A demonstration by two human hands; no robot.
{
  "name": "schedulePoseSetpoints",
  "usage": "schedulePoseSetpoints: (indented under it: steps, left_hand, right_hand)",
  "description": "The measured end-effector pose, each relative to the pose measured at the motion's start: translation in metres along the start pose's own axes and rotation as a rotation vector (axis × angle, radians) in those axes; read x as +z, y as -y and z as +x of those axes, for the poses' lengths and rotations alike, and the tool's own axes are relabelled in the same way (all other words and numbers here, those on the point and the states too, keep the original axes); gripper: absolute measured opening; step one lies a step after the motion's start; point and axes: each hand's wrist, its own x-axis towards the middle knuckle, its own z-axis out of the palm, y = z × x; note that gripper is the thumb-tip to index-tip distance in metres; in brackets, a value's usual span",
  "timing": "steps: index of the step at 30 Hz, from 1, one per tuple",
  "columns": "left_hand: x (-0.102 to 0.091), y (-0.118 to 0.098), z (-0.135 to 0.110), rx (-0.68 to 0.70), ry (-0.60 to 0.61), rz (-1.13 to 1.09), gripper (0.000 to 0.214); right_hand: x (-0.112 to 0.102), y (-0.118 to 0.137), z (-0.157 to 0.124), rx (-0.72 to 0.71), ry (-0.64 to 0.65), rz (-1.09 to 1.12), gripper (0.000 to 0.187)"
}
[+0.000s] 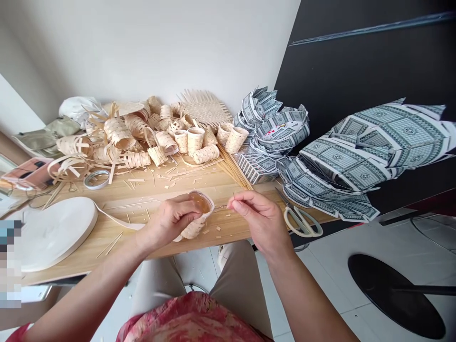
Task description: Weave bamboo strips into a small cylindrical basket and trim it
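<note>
My left hand (173, 219) wraps around a small woven bamboo cup (195, 229), which tilts with its amber-lit inside facing up and right. My right hand (254, 216) is held just right of the cup, with thumb and forefinger pinched on a thin pale sliver (234, 195). A fine strand seems to run from those fingertips toward the cup's rim, though it is too thin to be sure. Scissors with cream handles (299, 222) lie on the wooden table (199, 237) to the right of my right hand. A wide roll of white strip (53, 232) lies left of my left forearm.
Many woven cups and baskets (142, 137) are piled at the table's back, beside a woven mat (206, 109) and a bundle of thin sticks (233, 166). Folded playing-card constructions (338, 161) fill the right side. Offcuts are scattered across the tabletop.
</note>
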Motion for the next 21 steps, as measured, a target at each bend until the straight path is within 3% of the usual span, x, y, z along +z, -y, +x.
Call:
schedulePoseSetpoints:
  steps: [6,12,21]
  left_hand:
    - [0.004,0.000,-0.015,0.107,0.072,0.113,0.019]
    - [0.004,0.007,-0.023,0.248,0.108,0.121,0.023]
    - [0.001,0.022,-0.024,0.218,0.157,0.107,0.024]
  right_hand:
    - [-0.004,0.003,-0.007,0.138,-0.019,0.190,0.002]
    - [-0.003,0.005,-0.012,0.393,0.006,0.406,0.014]
    - [0.007,0.001,-0.009,0.492,-0.086,0.586,0.028]
